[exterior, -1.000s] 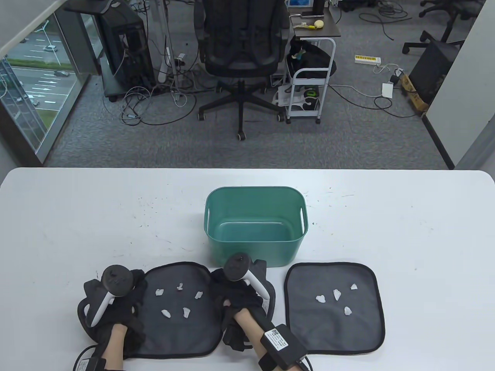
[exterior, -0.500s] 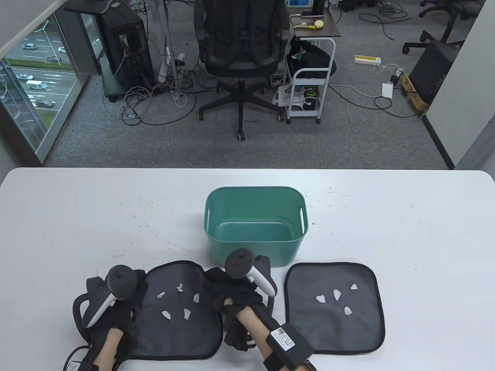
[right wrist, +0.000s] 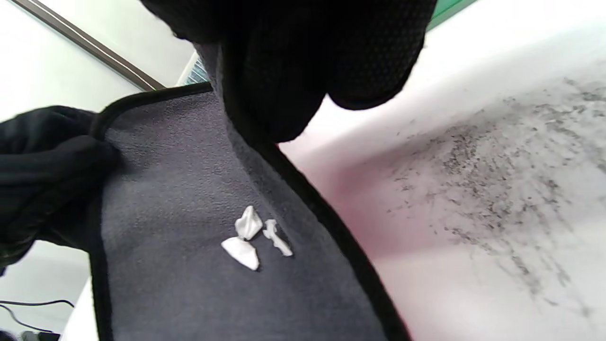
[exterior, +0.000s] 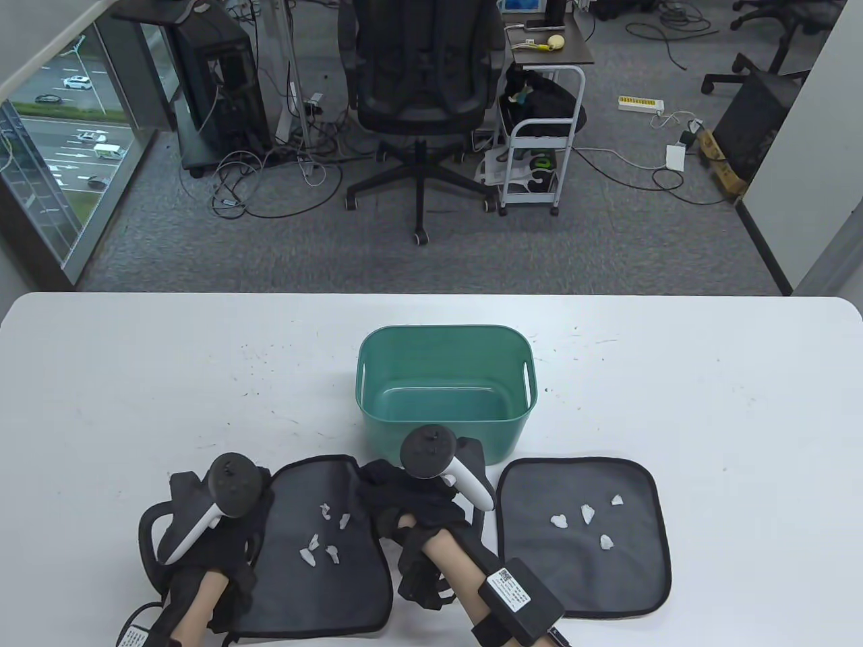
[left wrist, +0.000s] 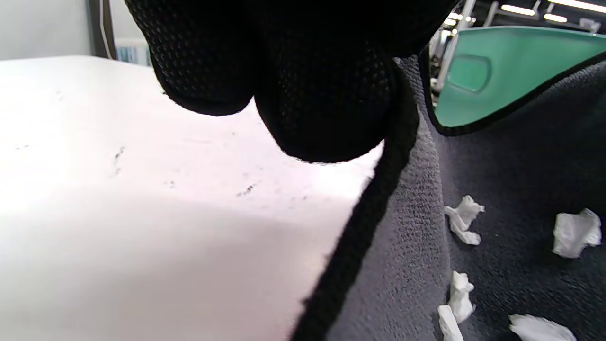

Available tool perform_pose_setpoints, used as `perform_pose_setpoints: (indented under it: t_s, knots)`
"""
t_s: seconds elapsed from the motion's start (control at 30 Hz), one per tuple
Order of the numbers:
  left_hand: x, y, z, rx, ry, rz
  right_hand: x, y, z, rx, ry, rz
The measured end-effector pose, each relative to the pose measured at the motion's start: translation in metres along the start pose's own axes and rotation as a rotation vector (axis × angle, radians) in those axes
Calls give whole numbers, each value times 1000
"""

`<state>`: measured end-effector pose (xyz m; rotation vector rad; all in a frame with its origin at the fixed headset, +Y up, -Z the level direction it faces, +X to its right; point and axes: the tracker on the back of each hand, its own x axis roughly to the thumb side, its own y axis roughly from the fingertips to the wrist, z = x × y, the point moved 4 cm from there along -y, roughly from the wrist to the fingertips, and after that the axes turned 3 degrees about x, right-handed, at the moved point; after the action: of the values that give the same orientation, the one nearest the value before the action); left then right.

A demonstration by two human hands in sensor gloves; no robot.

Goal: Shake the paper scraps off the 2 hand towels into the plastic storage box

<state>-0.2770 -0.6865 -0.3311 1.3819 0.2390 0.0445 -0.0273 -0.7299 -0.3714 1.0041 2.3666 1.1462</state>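
At the near edge of the desk (exterior: 135, 377), the left towel (exterior: 323, 579) is held by its two side edges: the left hand (exterior: 202, 532) pinches the left hem and the right hand (exterior: 418, 512) pinches the right hem, so each grip is closed on cloth. The sides are raised and the middle sags into a shallow trough, in which the paper scraps (exterior: 322, 536) are gathered in a loose cluster. The plastic storage box (exterior: 446, 394) stands just beyond the towel, empty as far as can be seen. The right towel (exterior: 583, 536) lies flat on the desk beside the right hand, with its own scraps (exterior: 585, 519) spread on it.

The likeliest failure is judged to be spillage during the lift: if one side is dropped lower than the other, or the trough is pulled taut, the light scraps could slide off onto the desk short of the box. A hem could also slip from a pinch, since in the wrist views only a narrow strip of edge appears to be held, though the fingertips are largely hidden there. The near wall of the box must be cleared by the sagging cloth, or the box may be pushed away.

Behind the desk an office chair (exterior: 421, 81), a small trolley (exterior: 543, 135) and floor cables are seen, none obstructing the path.
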Motion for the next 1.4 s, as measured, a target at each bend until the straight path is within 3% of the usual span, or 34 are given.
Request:
perform_pose_setpoints:
  t_s: [0.4, 0.73, 1.17, 1.4]
  knots:
    - [30, 13, -33, -78, 133, 93, 17, 28, 26, 62, -5, 56]
    - [69, 9, -83, -47, 163, 142, 29, 60, 79, -21, -68, 89]
    - [128, -43, -136, -73, 277, 162, 30, 76, 170, -161, -211, 16]
    - [152, -74, -150, -88, 357, 180, 22, 77, 207, -218, -287, -16]
